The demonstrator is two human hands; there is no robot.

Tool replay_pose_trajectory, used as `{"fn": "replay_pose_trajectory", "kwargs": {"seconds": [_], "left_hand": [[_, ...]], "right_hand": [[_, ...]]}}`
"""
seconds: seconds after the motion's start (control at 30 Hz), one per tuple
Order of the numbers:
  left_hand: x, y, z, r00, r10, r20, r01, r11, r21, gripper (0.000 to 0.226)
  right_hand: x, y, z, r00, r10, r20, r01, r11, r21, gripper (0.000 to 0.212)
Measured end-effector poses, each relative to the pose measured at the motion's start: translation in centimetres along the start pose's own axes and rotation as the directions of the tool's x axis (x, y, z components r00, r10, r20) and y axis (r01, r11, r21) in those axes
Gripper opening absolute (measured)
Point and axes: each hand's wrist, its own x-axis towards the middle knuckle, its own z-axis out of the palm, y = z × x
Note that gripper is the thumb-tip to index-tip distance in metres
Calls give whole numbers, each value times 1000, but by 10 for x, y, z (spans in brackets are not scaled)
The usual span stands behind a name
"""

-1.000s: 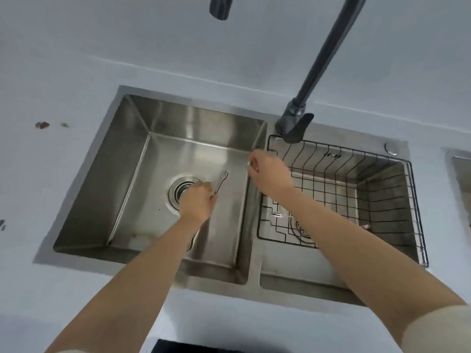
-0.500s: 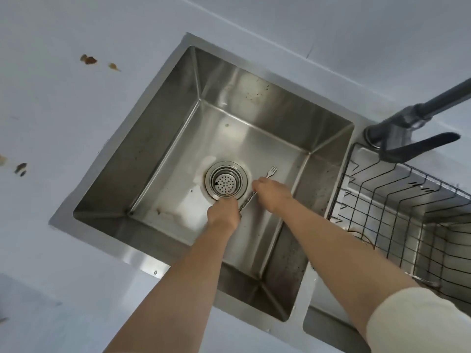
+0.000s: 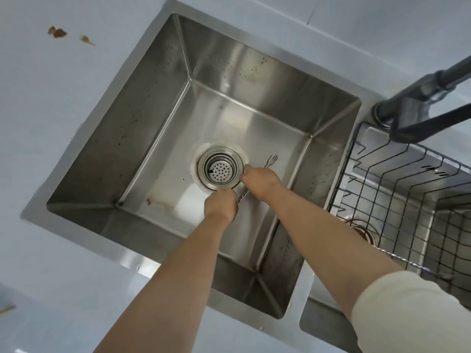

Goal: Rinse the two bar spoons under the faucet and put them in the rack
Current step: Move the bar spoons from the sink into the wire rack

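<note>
In the left basin [image 3: 142, 138], a thin bar spoon lies low over the floor, just right of the drain strainer [image 3: 220, 168]. Its small fork end [image 3: 272, 159] sticks out past my right hand [image 3: 260, 180]. The twisted shaft [image 3: 242, 196] shows between my two hands. My left hand [image 3: 220, 203] is closed around the lower end of this spoon, and my right hand closes over its middle. A second twisted bar spoon [image 3: 407, 262] lies across the black wire rack [image 3: 382, 159] in the right basin. The dark faucet [image 3: 420, 105] stands at the right with no water visible.
The left basin's walls are speckled with dirt and its floor is stained near the front left. Brown crumbs [image 3: 57, 32] lie on the pale counter at the upper left. The right basin's drain [image 3: 362, 230] shows under the rack.
The view has swung onto the left basin. My right hand came from the rack's edge down to the spoon my left hand holds by the drain. In the last half second both hands barely moved.
</note>
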Motion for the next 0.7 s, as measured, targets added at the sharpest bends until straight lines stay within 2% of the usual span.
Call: {"fn": "replay_pose_trajectory", "kwargs": {"seconds": [0.33, 0.5, 0.7], "left_hand": [[-10, 0, -12, 996, 61, -57, -57, 996, 65, 24], [-34, -1, -52, 979, 91, -183, -83, 995, 54, 19], [-71, 17, -106, 916, 190, -353, -131, 974, 183, 22]], "right_hand": [[-23, 3, -16, 998, -55, -20, 52, 992, -115, 37], [-61, 6, -52, 993, 8, -122, -7, 1000, 5, 41], [-119, 11, -88, 950, 107, -295, -61, 985, 164, 41]]}}
